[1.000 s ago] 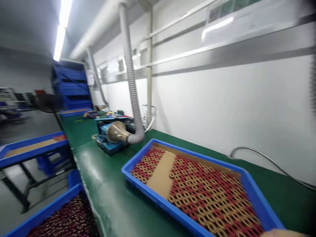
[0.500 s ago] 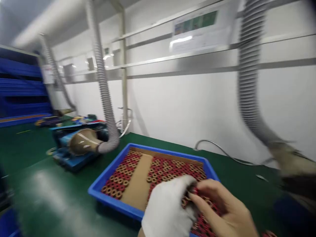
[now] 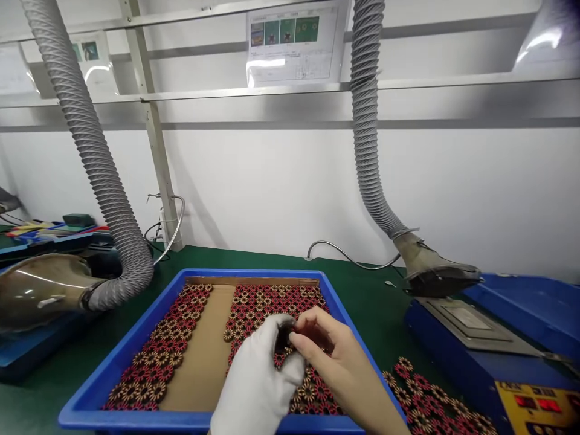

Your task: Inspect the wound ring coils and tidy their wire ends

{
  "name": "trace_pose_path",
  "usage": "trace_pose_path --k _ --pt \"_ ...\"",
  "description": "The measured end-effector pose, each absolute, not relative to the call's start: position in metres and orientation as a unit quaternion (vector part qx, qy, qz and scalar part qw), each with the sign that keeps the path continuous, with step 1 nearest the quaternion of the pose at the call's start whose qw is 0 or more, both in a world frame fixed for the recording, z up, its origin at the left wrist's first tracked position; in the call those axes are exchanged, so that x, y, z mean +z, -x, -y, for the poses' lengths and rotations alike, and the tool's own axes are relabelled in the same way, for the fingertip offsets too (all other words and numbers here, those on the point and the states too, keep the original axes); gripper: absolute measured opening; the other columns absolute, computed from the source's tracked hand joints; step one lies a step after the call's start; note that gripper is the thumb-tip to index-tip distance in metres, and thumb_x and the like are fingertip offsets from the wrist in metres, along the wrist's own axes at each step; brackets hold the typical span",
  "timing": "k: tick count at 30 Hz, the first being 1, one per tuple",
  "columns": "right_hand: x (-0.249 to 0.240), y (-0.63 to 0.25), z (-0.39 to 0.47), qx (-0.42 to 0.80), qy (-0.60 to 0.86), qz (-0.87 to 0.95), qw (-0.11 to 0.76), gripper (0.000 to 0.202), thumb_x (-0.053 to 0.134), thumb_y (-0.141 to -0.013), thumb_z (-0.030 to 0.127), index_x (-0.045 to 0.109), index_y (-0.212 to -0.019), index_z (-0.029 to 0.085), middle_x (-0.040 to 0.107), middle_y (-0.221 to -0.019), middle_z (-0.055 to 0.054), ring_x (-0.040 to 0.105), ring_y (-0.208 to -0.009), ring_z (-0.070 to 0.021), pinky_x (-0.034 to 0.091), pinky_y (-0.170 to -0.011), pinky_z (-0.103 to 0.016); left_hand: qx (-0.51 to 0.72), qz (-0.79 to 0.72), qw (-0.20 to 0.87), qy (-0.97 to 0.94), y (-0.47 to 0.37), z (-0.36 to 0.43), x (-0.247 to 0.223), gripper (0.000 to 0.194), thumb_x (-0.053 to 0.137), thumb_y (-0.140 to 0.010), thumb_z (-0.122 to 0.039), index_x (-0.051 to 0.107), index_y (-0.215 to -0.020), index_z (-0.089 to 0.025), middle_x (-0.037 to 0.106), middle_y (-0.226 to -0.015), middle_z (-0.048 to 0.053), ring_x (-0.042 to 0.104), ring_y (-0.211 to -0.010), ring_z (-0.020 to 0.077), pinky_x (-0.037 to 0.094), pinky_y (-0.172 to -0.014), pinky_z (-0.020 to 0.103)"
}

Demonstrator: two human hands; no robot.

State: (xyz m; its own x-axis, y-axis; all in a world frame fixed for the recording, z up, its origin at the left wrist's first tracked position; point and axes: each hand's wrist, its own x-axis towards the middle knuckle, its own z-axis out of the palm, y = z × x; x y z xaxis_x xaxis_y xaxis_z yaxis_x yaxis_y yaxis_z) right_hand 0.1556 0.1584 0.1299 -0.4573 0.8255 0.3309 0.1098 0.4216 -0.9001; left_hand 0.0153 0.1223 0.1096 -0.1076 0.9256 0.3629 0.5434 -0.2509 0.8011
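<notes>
My left hand (image 3: 258,374), in a white glove, curls its fingers around a small dark motor stator (image 3: 284,339), mostly hidden by the fingers. At its edge, the bare fingertips of my right hand (image 3: 339,359) are pinched together against it. Both hands are over a blue tray (image 3: 254,273) lined with brown cardboard (image 3: 199,368). Flower-shaped stators (image 3: 265,299) with red and copper-coloured windings lie in rows there, in a left band and a wider right block. A strip of bare cardboard runs between them.
More stators (image 3: 426,396) lie loose right of the tray, beside a blue machine (image 3: 480,368) with a yellow panel and red digits. A fume hood (image 3: 435,269) on a grey hose hangs above it. Another hood (image 3: 49,290) stands left; a blue tray (image 3: 530,308) lies far right.
My view has swung to the right, bringing the blue machine and loose stators into sight. My hands stay together over the tray, with the stator still between them.
</notes>
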Motion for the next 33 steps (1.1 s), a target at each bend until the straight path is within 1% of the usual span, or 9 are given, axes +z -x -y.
trace_pose_path --k 4,7,13,16,19,22,25,29,33 --pt "0.132 -0.171 -0.162 0.456 0.291 0.752 0.377 0.014 0.051 -0.097 0.031 0.061 -0.093 0.022 0.061 -0.090 0.000 0.056 -0.085 -0.0171 0.042 -0.077 -0.027 0.496 -0.549 0.192 -0.645 -0.016 -0.124 0.106 0.034 0.056 -0.081 -0.025 0.064 -0.114 -0.021 0.072 -0.112 0.007 0.067 -0.103 0.0226 0.052 -0.095 0.036" --pt "0.132 -0.175 -0.165 0.439 0.276 0.765 0.381 0.015 0.053 -0.096 0.031 0.066 -0.092 0.023 0.063 -0.089 -0.001 0.056 -0.086 -0.0179 0.041 -0.080 -0.029 0.516 -0.540 0.244 -0.619 -0.015 -0.124 0.109 0.032 0.061 -0.078 -0.026 0.067 -0.110 -0.021 0.072 -0.110 0.006 0.067 -0.102 0.0216 0.051 -0.093 0.031" --pt "0.124 -0.162 -0.165 0.416 0.264 0.733 0.469 0.021 0.061 -0.092 0.029 0.069 -0.074 0.022 0.051 -0.081 0.000 0.049 -0.076 -0.0156 0.037 -0.069 -0.028 0.536 -0.477 0.366 -0.593 -0.014 -0.121 0.119 0.025 0.059 -0.075 -0.026 0.066 -0.097 -0.015 0.071 -0.094 0.008 0.064 -0.085 0.0204 0.050 -0.079 0.029" --pt "0.119 -0.159 -0.166 0.507 0.195 0.661 0.518 0.023 0.065 -0.091 0.032 0.066 -0.071 0.022 0.047 -0.070 0.002 0.042 -0.065 -0.0133 0.034 -0.060 -0.026 0.514 -0.466 0.428 -0.579 -0.012 -0.116 0.123 0.028 0.060 -0.066 -0.023 0.066 -0.092 -0.013 0.066 -0.080 0.006 0.059 -0.073 0.0186 0.048 -0.069 0.028" --pt "0.117 -0.164 -0.169 0.585 0.144 0.564 0.565 0.021 0.062 -0.093 0.036 0.065 -0.076 0.026 0.040 -0.060 0.006 0.031 -0.052 -0.0108 0.027 -0.051 -0.024 0.497 -0.443 0.513 -0.543 -0.009 -0.111 0.122 0.035 0.063 -0.063 -0.025 0.065 -0.096 -0.013 0.063 -0.074 0.004 0.054 -0.064 0.0164 0.046 -0.062 0.028" --pt "0.119 -0.169 -0.170 0.541 0.170 0.647 0.510 0.015 0.065 -0.092 0.039 0.073 -0.092 0.027 0.052 -0.072 0.002 0.043 -0.062 -0.0123 0.033 -0.059 -0.025 0.536 -0.385 0.560 -0.501 -0.008 -0.108 0.116 0.035 0.070 -0.069 -0.032 0.066 -0.098 -0.013 0.062 -0.078 0.005 0.055 -0.068 0.0166 0.046 -0.066 0.028" --pt "0.122 -0.168 -0.167 0.511 0.174 0.733 0.414 0.024 0.066 -0.089 0.043 0.076 -0.102 0.025 0.057 -0.084 -0.003 0.051 -0.075 -0.0176 0.038 -0.066 -0.029 0.574 -0.325 0.596 -0.457 -0.008 -0.106 0.111 0.034 0.077 -0.070 -0.038 0.068 -0.093 -0.015 0.058 -0.076 0.003 0.053 -0.070 0.0149 0.045 -0.069 0.027" --pt "0.121 -0.155 -0.163 0.490 0.180 0.719 0.458 0.026 0.065 -0.089 0.038 0.073 -0.072 0.020 0.053 -0.066 -0.001 0.047 -0.064 -0.0156 0.035 -0.061 -0.028 0.600 -0.315 0.609 -0.412 -0.011 -0.107 0.113 0.037 0.082 -0.066 -0.043 0.069 -0.087 -0.015 0.059 -0.076 0.003 0.054 -0.069 0.0146 0.047 -0.065 0.025" --pt "0.118 -0.145 -0.161 0.476 0.210 0.690 0.502 0.026 0.067 -0.088 0.031 0.071 -0.067 0.017 0.053 -0.065 -0.001 0.045 -0.063 -0.0146 0.032 -0.059 -0.028 0.582 -0.379 0.557 -0.455 -0.013 -0.111 0.123 0.019 0.077 -0.062 -0.025 0.066 -0.074 -0.014 0.060 -0.066 0.002 0.055 -0.062 0.0143 0.047 -0.061 0.024"
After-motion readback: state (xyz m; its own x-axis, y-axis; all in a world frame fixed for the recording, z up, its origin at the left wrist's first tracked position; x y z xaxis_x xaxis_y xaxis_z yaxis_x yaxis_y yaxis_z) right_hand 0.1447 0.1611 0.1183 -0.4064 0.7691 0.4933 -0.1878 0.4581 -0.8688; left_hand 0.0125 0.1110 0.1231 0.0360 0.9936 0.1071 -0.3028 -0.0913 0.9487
